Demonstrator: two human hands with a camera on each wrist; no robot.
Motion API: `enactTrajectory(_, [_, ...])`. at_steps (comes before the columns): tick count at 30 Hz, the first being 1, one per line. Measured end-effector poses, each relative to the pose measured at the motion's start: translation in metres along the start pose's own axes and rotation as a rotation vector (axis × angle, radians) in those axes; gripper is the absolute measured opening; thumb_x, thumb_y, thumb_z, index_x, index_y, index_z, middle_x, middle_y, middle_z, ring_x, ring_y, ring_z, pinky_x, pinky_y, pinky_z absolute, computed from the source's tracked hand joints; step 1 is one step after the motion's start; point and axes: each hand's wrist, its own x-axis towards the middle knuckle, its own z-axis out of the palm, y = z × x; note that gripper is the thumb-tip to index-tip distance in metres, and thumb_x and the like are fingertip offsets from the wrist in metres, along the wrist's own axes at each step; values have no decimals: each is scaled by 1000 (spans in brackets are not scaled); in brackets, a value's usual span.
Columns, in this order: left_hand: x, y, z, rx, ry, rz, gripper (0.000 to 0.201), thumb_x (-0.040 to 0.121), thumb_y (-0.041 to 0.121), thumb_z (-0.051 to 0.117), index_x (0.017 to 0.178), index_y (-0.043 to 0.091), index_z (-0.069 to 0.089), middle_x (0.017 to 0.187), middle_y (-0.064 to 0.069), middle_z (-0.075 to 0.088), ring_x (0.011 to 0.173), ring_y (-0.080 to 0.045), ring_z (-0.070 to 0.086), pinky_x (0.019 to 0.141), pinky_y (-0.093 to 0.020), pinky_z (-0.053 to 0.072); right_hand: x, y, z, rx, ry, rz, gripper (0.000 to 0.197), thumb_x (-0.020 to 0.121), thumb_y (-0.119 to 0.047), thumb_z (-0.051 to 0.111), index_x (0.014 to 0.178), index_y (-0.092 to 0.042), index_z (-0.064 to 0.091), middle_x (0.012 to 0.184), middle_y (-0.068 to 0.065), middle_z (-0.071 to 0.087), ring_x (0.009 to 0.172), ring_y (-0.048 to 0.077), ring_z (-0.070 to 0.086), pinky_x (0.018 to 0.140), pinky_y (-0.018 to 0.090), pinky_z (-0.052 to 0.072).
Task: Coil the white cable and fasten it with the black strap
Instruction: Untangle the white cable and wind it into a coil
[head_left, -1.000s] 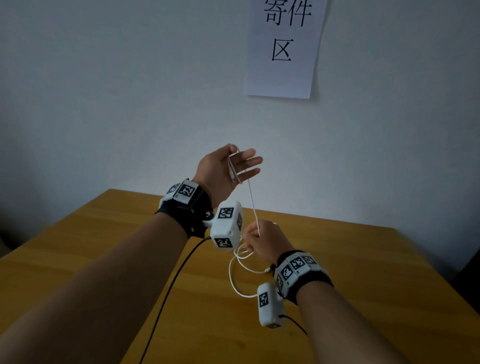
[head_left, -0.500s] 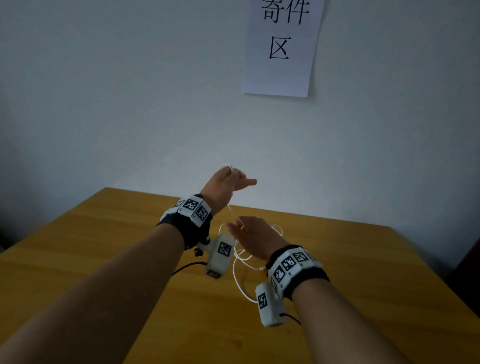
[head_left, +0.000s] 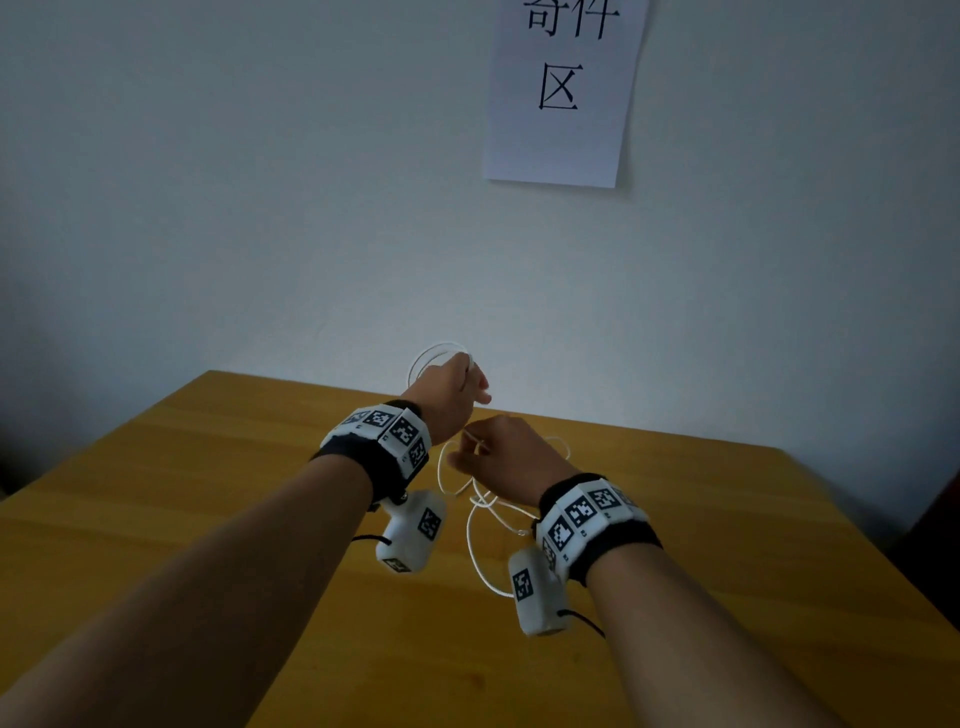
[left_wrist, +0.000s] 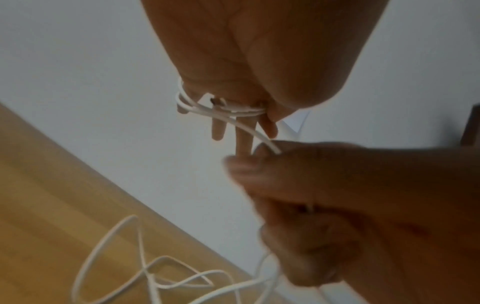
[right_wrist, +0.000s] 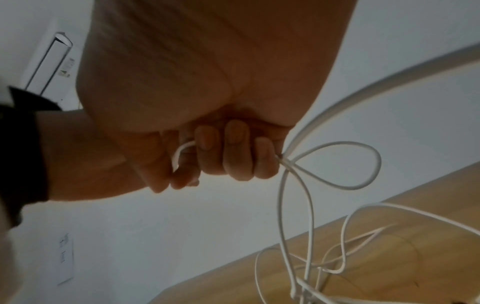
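Above a wooden table (head_left: 218, 519), in front of a pale wall, two bare hands work a thin white cable (head_left: 480, 540) in mid-air. Seen from the head camera, the left hand (head_left: 447, 400) is raised, higher and farther from the wearer than the right hand (head_left: 511, 460), and the two sit close together. From the left wrist camera, several turns of the cable (left_wrist: 221, 110) are wound crosswise around the left hand's (left_wrist: 249, 61) fingers (left_wrist: 217, 128), which point away from the camera, straight and slightly apart; the turns form a small loop that stands above the knuckles in the head view. One strand runs from that winding diagonally down to the right hand (left_wrist: 337, 205), which pinches it between thumb and fingertips. The right wrist camera shows the right hand (right_wrist: 207, 123) with its fingers (right_wrist: 236, 152) curled into the palm around the cable (right_wrist: 296, 205), a short bend of it showing beside the thumb. Below the little finger the loose remainder leaves the fist, makes a rounded loop to the side, and hangs in long slack strands toward the tabletop (right_wrist: 389, 257), where it lies in crossing, untidy loops. A sheet of paper (head_left: 561, 93) printed with black Chinese characters is stuck on the wall above. No black strap can be made out.
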Motion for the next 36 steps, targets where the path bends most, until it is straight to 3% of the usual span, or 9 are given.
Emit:
enactTrajectory(4, [-2, -9, -1, 245, -87, -75, 28, 96, 26, 34, 79, 26, 56, 96, -7, 70, 94, -27, 64, 87, -41, 51, 2, 5, -10, -17, 68, 31, 23, 92, -37, 66, 83, -16, 70, 78, -2, 68, 74, 15, 66, 68, 36, 54])
enactTrajectory(7, [-5, -12, -2, 311, -152, -144, 30, 92, 21, 38, 84, 13, 66, 81, -5, 71, 78, -22, 66, 76, -35, 54, 2, 9, -18, -32, 100, 66, 18, 91, -34, 67, 92, -18, 74, 88, 2, 73, 80, 20, 71, 75, 40, 60])
enactTrajectory(12, [-7, -10, -5, 316, -210, -229, 26, 99, 17, 38, 95, 6, 61, 96, -16, 61, 77, -25, 59, 70, -36, 48, 1, 17, -27, -14, 148, 104, 15, 90, -31, 67, 97, -18, 72, 84, -2, 69, 75, 17, 69, 65, 32, 56])
enactTrajectory(14, [-7, -6, -9, 105, -262, -299, 40, 100, 32, 39, 67, 12, 51, 65, -6, 48, 49, -17, 39, 50, -27, 32, 2, 23, -27, -9, 174, 118, 18, 94, -32, 65, 98, -16, 71, 82, -3, 67, 73, 14, 65, 61, 27, 47])
enactTrajectory(16, [-5, -5, -12, -170, -268, -368, 53, 96, 48, 43, 51, 21, 33, 50, 2, 29, 40, -15, 21, 46, -23, 18, 1, 30, -27, -8, 194, 144, 26, 97, -34, 61, 91, -11, 69, 77, 0, 66, 65, 15, 58, 58, 28, 42])
enactTrajectory(21, [-5, 0, -25, -756, -238, -311, 49, 97, 44, 46, 57, 27, 24, 50, 6, 16, 40, -12, 13, 46, -24, 10, -1, 44, -16, 19, 186, 182, 37, 103, -38, 49, 89, -8, 65, 89, 9, 73, 73, 22, 66, 65, 33, 49])
enactTrajectory(26, [2, 10, -38, -1287, -248, -247, 46, 99, 41, 40, 63, 26, 16, 47, 7, 16, 41, -12, 9, 37, -19, 15, -3, 45, -4, 40, 222, 159, 33, 106, -34, 43, 82, -13, 49, 68, 0, 50, 59, 15, 46, 57, 31, 38])
enactTrajectory(32, [2, 17, -34, -1445, -197, -210, 39, 98, 33, 40, 61, 20, 35, 55, -1, 51, 42, -17, 42, 50, -25, 38, 3, 38, 6, 26, 117, 146, 17, 106, -20, 39, 110, -10, 53, 87, 8, 70, 76, 28, 70, 76, 49, 61])
enactTrajectory(36, [-1, 22, -24, -1309, -233, -130, 28, 102, 32, 35, 78, 17, 36, 105, -22, 72, 83, -38, 71, 75, -41, 55, 6, 28, 7, -39, 18, 91, 29, 102, -5, 36, 115, -16, 59, 90, 2, 66, 79, 23, 66, 75, 38, 59])
